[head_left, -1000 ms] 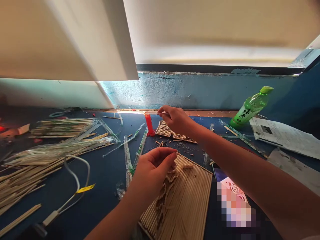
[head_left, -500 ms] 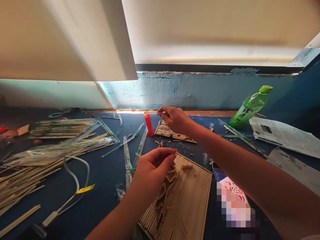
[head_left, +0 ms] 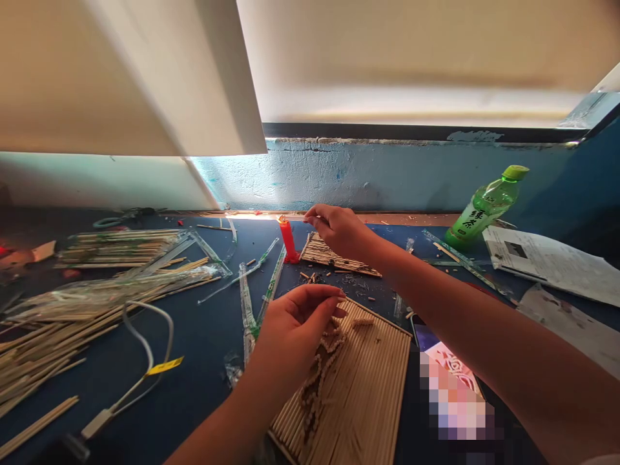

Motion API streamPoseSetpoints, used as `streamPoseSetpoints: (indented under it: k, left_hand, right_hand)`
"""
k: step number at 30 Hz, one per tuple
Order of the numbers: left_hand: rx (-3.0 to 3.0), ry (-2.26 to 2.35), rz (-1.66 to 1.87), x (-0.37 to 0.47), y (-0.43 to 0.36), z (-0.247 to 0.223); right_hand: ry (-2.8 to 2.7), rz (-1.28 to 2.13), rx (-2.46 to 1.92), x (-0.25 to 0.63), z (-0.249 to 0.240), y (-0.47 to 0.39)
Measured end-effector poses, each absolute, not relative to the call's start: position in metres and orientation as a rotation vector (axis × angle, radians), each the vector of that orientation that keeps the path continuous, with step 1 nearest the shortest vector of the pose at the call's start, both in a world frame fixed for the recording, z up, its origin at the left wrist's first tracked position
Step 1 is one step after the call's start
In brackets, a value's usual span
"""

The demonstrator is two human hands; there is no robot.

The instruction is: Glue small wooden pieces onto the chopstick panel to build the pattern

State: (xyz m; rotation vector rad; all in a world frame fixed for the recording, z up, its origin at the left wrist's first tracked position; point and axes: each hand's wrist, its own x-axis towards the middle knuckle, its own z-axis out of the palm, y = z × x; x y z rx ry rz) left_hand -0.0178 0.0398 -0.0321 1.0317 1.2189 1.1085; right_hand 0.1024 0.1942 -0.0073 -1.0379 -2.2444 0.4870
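Observation:
My right hand [head_left: 334, 226] reaches across to the lit red candle [head_left: 287, 241], which stands upright on the dark blue table. Its thumb and fingertips pinch a thin pale stick [head_left: 297, 217] whose far end is at the flame. Over the near panel of wooden sticks laid side by side [head_left: 372, 381], my left hand [head_left: 300, 316] is closed in a pinch. What its fingertips hold, if anything, is too small to tell. On the panel, partly hidden by that hand, lie winding rows of tiny wooden pieces [head_left: 320, 381].
A smaller stick panel [head_left: 324, 248] lies beside the candle. Long wooden sticks [head_left: 43, 342] and plastic sleeves [head_left: 247, 303] spread leftward, near a white cable [head_left: 167, 323]. At the right are a green bottle [head_left: 484, 206], papers [head_left: 557, 261] and a lit phone [head_left: 455, 368].
My left hand has shifted very slightly, its fingertips rising a little above the panel. The right hand stays almost still, with the pale stick at the flame.

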Motion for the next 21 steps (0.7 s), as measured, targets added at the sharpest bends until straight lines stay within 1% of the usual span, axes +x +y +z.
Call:
streamPoseSetpoints:
  k: [13, 21]
  left_hand:
    - [0.940, 1.240, 1.149, -0.0160, 0.0409, -0.0334]
    - [0.999, 1.197, 1.127, -0.0173, 0.0411, -0.0348]
  right_hand:
    - [-2.253, 0.497, -1.031, 0.1033, -0.0111, 0.1990]
    - [-2.247, 0.504, -1.027, 0.1034, -0.0091, 0.1989]
